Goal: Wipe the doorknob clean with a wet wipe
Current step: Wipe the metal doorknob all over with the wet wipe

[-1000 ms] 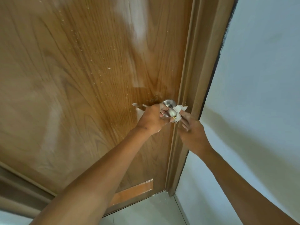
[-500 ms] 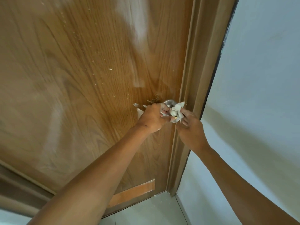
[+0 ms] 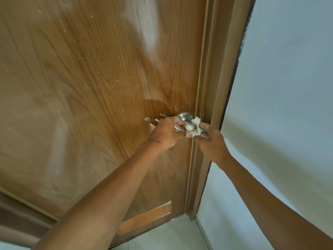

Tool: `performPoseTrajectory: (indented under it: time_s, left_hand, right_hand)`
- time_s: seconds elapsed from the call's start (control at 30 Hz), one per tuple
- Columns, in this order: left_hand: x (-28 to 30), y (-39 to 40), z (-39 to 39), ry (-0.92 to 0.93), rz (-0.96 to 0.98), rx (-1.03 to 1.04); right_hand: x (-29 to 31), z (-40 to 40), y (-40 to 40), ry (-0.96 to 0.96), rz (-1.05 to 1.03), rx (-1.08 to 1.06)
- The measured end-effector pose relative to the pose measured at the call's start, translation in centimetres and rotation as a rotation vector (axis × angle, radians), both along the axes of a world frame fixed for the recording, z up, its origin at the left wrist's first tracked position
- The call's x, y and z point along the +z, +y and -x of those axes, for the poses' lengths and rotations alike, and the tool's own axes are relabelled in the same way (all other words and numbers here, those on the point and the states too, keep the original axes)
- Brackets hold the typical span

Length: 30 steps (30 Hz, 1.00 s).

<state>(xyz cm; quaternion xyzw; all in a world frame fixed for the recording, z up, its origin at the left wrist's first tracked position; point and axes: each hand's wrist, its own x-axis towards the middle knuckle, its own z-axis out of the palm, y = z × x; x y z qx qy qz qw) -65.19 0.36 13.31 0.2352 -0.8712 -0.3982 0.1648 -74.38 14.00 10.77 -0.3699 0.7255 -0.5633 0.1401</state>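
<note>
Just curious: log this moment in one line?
step: wiping doorknob | left hand: grips knob | right hand: holds wet wipe against knob

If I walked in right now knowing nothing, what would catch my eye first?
Two bare arms reach up to a silver doorknob at the right edge of a big wooden door. The left hand grips the knob from the left, while the right hand pinches a white wet wipe against its right side. Beside them run the brown door frame and a plain pale wall.
</note>
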Motion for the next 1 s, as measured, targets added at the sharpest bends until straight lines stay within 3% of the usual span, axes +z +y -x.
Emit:
performPoseTrajectory:
  time_s: [0.2, 0.4, 0.77, 1.0]
  left_hand:
    - [0.0, 0.2, 0.0, 0.012, -0.016, 0.003]
    - [0.0, 0.3, 0.0, 0.015, -0.026, 0.005]
    - [-0.3, 0.4, -0.1, 0.05, -0.045, 0.005]
    - [-0.4, 0.4, -0.3, 0.055, -0.058, -0.001]
  right_hand:
    - [-1.1, -0.8, 0.4, 0.09, 0.084, -0.041]
    - [0.3, -0.2, -0.7, -0.01, 0.025, -0.003]
    - [-0.8, -0.9, -0.1, 0.02, 0.081, -0.033]
    - [-0.4, -1.4, -0.9, 0.316, 0.032, -0.02]
